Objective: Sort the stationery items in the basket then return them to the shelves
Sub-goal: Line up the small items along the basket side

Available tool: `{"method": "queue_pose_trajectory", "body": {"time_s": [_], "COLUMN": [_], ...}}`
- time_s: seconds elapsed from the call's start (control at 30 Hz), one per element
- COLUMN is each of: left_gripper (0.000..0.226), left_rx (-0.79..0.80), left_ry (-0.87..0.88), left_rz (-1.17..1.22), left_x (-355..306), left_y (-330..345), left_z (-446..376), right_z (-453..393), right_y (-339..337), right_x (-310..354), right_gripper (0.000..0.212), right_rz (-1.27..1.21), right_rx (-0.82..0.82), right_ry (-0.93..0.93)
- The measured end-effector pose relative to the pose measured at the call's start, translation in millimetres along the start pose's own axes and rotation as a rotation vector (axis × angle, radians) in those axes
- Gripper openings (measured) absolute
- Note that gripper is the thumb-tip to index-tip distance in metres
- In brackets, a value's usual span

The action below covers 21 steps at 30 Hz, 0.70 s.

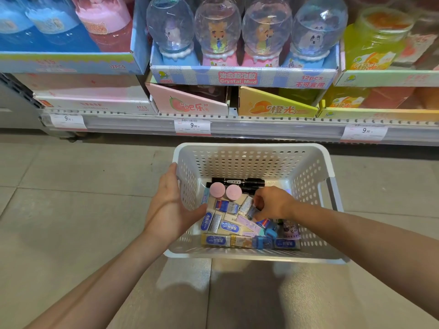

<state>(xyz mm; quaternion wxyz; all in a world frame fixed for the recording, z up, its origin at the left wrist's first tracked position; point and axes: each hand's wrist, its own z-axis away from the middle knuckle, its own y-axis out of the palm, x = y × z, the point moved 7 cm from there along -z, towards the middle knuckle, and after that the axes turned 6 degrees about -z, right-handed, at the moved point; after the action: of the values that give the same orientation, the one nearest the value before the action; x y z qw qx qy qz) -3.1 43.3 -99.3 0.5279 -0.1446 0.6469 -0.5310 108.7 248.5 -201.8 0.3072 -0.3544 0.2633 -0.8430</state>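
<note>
Right hand [270, 201] grip: fingers curled, pinching a wrapped eraser [251, 211] inside the white basket [251, 157], frame centre.
Left hand [169, 203]: fingers extended, palm against the basket's left wall.

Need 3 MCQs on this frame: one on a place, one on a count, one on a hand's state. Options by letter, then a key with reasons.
1. Where do the black markers lie in the basket?
A. by the far wall
B. by the near wall
C. outside it, on the floor

2. How many round pink lids show in the basket?
A. one
B. two
C. four

3. What is the right hand doing?
A. resting flat on the floor
B. gripping the basket rim
C. pinching a small eraser

Key:
1 A, the markers sit just under the far perforated wall.
2 B, two pink discs lie side by side.
3 C, its fingers curl round an eraser inside the basket; the left hand is the one on the basket's side.
</note>
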Motion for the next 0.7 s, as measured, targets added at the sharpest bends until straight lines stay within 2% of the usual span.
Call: {"method": "queue_pose_trajectory", "body": {"time_s": [0.13,0.27,0.5,0.7], "left_gripper": [0.108,0.109,0.110,0.109], "left_rx": [-0.006,-0.009,-0.005,-0.004], "left_ry": [0.016,0.011,0.009,0.010], "left_rz": [0.011,0.015,0.023,0.022], "left_x": [0,1,1,-1], "left_y": [0,0,0,-1], "left_z": [0,0,0,0], "right_z": [3,4,10,14], "right_y": [8,10,15,14], "right_x": [1,2,7,11], "right_gripper": [0.044,0.037,0.043,0.033], "right_rz": [0.063,0.078,0.121,0.133], "right_rx": [-0.046,-0.072,-0.045,-0.067], "right_ry": [0.003,0.026,-0.001,-0.029]}}
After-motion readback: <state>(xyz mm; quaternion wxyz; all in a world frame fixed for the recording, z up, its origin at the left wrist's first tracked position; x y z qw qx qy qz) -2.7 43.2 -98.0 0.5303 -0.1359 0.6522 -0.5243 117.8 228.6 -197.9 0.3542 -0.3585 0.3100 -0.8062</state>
